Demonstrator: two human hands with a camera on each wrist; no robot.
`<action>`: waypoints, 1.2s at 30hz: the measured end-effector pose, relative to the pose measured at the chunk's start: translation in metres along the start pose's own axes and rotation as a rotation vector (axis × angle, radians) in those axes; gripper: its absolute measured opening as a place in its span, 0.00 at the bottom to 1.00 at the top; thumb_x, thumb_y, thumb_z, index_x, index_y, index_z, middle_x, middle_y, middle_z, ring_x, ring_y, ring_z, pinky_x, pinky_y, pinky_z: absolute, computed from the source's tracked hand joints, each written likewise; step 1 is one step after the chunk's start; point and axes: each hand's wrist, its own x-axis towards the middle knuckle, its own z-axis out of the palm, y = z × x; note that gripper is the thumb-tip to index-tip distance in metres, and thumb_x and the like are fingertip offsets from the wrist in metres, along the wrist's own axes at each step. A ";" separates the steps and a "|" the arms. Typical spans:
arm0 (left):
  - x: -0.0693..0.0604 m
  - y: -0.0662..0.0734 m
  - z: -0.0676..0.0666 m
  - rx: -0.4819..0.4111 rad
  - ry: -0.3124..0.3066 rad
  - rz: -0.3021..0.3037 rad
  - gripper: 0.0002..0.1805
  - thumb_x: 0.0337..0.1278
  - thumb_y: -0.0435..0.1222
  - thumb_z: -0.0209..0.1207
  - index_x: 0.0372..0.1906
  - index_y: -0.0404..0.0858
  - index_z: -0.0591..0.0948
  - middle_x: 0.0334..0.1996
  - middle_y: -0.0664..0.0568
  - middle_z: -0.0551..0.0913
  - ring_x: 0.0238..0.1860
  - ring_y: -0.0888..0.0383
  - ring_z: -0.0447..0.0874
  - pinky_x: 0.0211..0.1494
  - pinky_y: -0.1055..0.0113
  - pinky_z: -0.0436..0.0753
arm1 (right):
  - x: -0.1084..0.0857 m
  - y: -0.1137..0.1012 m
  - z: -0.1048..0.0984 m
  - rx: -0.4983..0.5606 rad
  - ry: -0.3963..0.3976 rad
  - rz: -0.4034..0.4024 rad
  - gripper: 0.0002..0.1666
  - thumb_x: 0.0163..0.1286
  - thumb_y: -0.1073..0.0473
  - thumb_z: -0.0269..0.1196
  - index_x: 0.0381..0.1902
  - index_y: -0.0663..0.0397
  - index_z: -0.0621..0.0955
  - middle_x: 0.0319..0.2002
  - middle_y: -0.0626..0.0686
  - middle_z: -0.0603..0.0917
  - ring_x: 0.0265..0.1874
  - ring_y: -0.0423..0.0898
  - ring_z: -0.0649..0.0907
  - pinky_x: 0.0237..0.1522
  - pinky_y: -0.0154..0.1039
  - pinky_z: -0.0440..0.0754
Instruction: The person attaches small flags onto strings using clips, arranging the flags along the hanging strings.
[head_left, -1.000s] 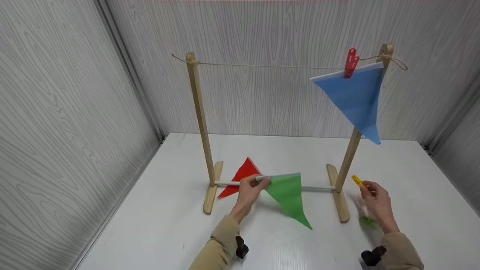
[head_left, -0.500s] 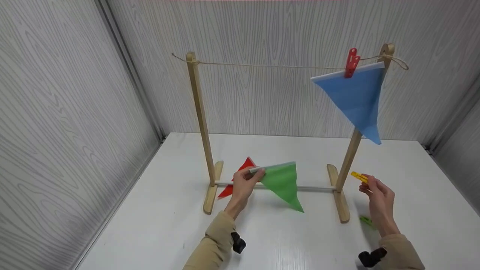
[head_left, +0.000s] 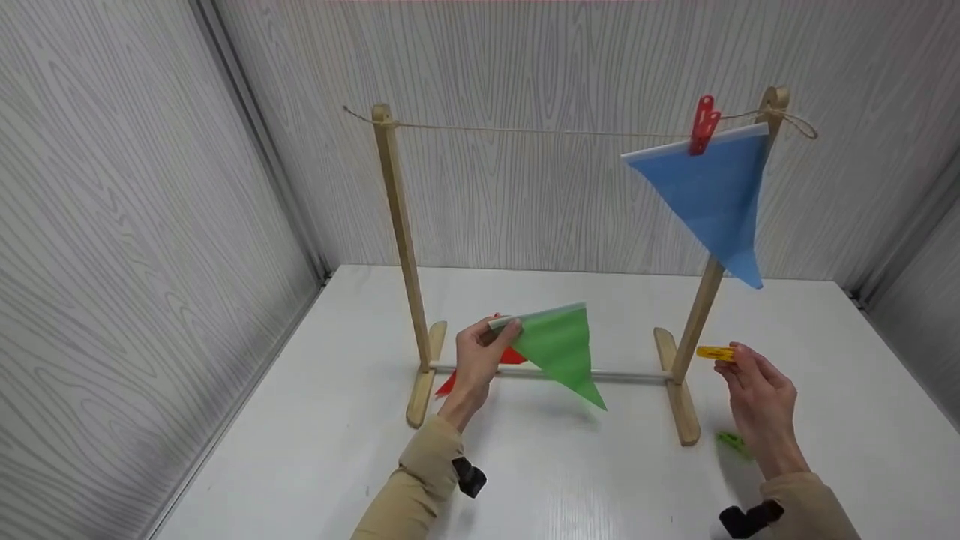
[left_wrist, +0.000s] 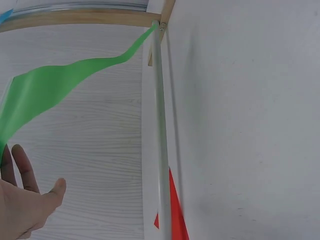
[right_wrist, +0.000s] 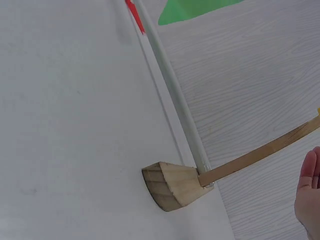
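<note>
In the head view my left hand [head_left: 477, 365] pinches the white-edged top left corner of a green triangular flag [head_left: 559, 346], which hangs raised in front of the stand's lower bar. My right hand [head_left: 763, 401] holds a yellow clothespin [head_left: 715, 352] at its fingertips, just right of the right post. In the left wrist view the green flag [left_wrist: 50, 90] trails from beside the left hand [left_wrist: 30, 200]. At the edge of the right wrist view, part of the right hand [right_wrist: 309, 200] shows. A red clothespin [head_left: 703, 127] fixes a blue flag [head_left: 712, 195] on the string [head_left: 525, 132].
The wooden stand has a left post [head_left: 401, 225], a right post [head_left: 697, 319] and a low white bar [head_left: 630, 376]. A red flag [head_left: 514, 356] lies behind the left hand, partly hidden. On the white table [head_left: 300, 450], a green clothespin [head_left: 732, 442] lies left of the right forearm.
My left hand has carried the green flag up and to the left, over the red flag. The right hand has moved slightly right, and the yellow clothespin has turned nearly level.
</note>
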 end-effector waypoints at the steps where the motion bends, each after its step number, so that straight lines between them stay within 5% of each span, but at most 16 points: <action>1: 0.000 0.002 0.000 -0.003 -0.001 0.000 0.13 0.64 0.34 0.65 0.47 0.28 0.84 0.33 0.57 0.86 0.37 0.62 0.84 0.49 0.71 0.83 | -0.001 0.000 0.001 0.018 -0.027 0.000 0.13 0.75 0.64 0.56 0.49 0.61 0.86 0.47 0.52 0.86 0.45 0.44 0.88 0.54 0.31 0.84; 18: 0.003 0.038 -0.005 0.033 0.028 0.006 0.15 0.64 0.36 0.66 0.50 0.31 0.84 0.38 0.52 0.89 0.42 0.61 0.86 0.61 0.65 0.83 | -0.016 -0.007 0.045 0.149 -0.277 -0.160 0.17 0.79 0.69 0.46 0.58 0.70 0.76 0.54 0.59 0.79 0.56 0.50 0.85 0.62 0.38 0.80; 30: 0.006 0.066 -0.003 0.045 0.025 0.044 0.15 0.67 0.37 0.63 0.53 0.32 0.83 0.43 0.49 0.89 0.44 0.58 0.87 0.66 0.58 0.81 | -0.020 -0.015 0.095 0.029 -0.405 -0.329 0.18 0.77 0.71 0.48 0.61 0.70 0.74 0.54 0.59 0.75 0.54 0.50 0.82 0.62 0.38 0.81; 36: 0.009 0.077 -0.003 0.017 0.014 0.065 0.15 0.67 0.36 0.62 0.53 0.32 0.83 0.43 0.48 0.88 0.47 0.57 0.87 0.68 0.57 0.79 | -0.018 -0.022 0.120 -0.043 -0.409 -0.372 0.17 0.76 0.72 0.51 0.60 0.70 0.76 0.53 0.59 0.78 0.52 0.48 0.82 0.58 0.35 0.84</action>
